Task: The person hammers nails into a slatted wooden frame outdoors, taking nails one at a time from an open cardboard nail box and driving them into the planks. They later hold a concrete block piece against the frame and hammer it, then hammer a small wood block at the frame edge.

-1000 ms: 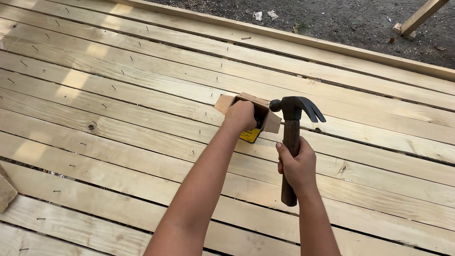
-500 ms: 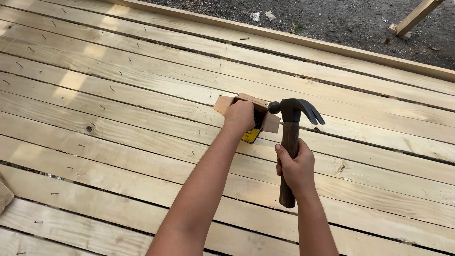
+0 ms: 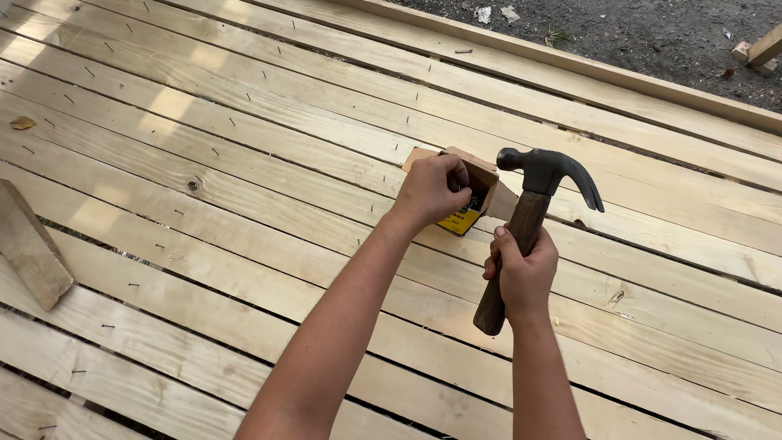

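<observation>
My left hand rests on a small open cardboard box with a yellow label, which lies on the pale wooden deck boards. Its fingers curl into the box's open top, and what they hold inside is hidden. My right hand grips the brown wooden handle of a claw hammer. The hammer stands upright just right of the box, its dark head level with the box and its claw pointing right.
A short offcut of wood lies on the boards at the left edge. Several nails stick out of the planks in rows. A raised edge board borders the deck at the back, with bare dirt beyond it.
Both hands keep their holds. The view has shifted a little, so the box, hammer and offcut sit slightly further right and higher in frame.
</observation>
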